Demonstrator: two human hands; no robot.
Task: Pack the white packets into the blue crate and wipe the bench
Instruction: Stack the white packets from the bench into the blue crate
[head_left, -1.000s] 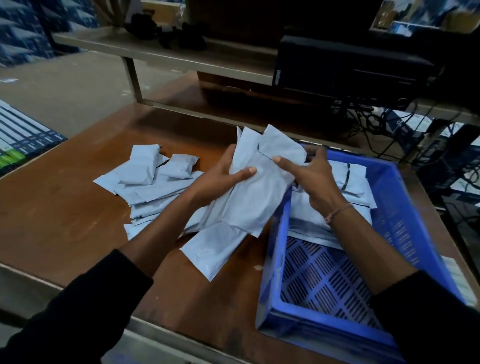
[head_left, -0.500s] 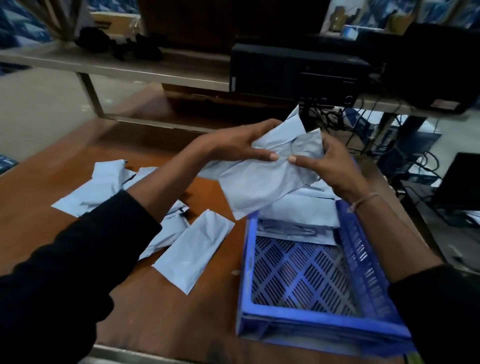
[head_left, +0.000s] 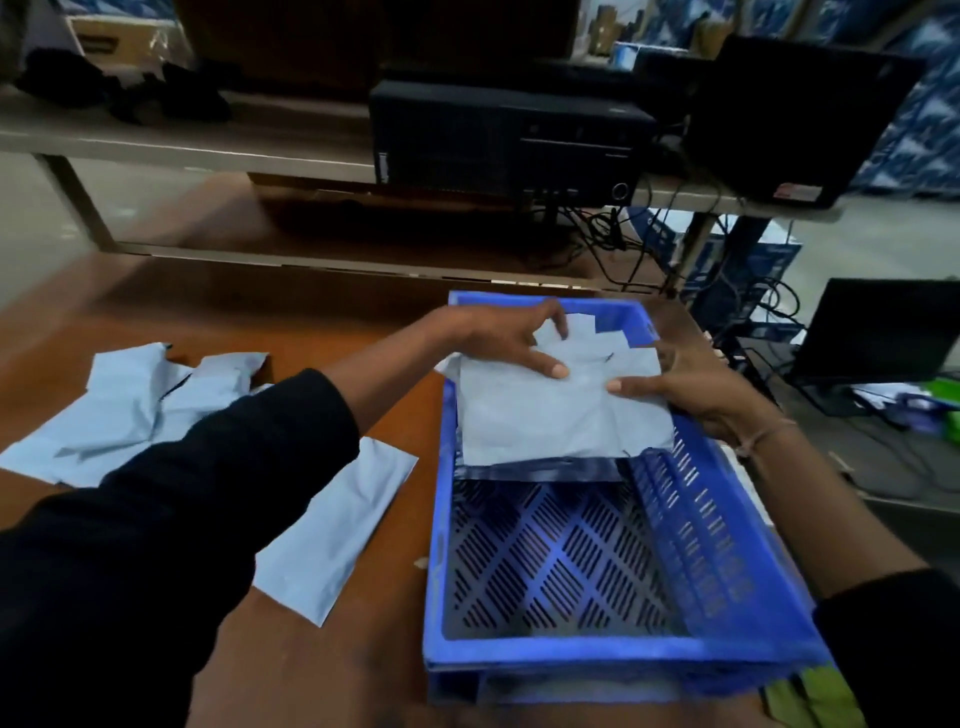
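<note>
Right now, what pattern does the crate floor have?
Blue crate floor: diamond lattice of dark slots, clearest in the head view.

The packets (head_left: 561, 415) under my fingers look like smooth, matt plastic film, lightly creased. The crate (head_left: 613, 652) is hard blue plastic with a slight sheen, its floor and walls perforated. My tabletop (head_left: 322, 670) is brown, wood-look laminate, worn and faintly glossy. My sleeves (head_left: 156, 519) are black matt cloth.
</note>
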